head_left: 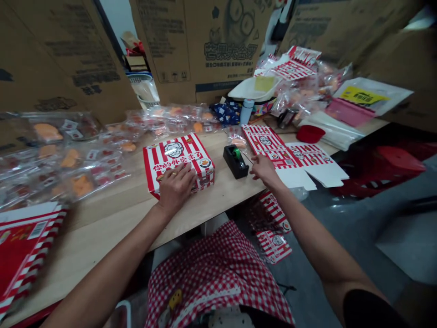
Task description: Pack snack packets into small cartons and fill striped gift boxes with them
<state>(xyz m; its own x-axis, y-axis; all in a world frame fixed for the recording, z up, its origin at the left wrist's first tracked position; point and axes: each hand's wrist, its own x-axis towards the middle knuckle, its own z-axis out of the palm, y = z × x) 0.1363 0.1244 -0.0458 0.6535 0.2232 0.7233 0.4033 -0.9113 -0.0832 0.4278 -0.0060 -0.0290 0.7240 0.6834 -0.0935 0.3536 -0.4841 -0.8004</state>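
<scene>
A closed red-and-white striped box [177,157] with a cartoon face lies on the wooden table [112,214]. My left hand [175,187] rests flat on its near edge, a ring on one finger. My right hand [263,169] hovers just right of a black tape dispenser [235,160] with a green roll, fingers loosely curled toward it and holding nothing that I can see. Flat unfolded striped box blanks [290,155] lie under and beyond the right hand.
Clear bags of orange snacks [68,159] cover the left and back of the table. Striped blanks [20,246] lie at the near left, more on the floor [273,228]. Large cardboard cartons [205,45] stand behind. A red bowl [310,133] and a white tray [251,89] sit far right.
</scene>
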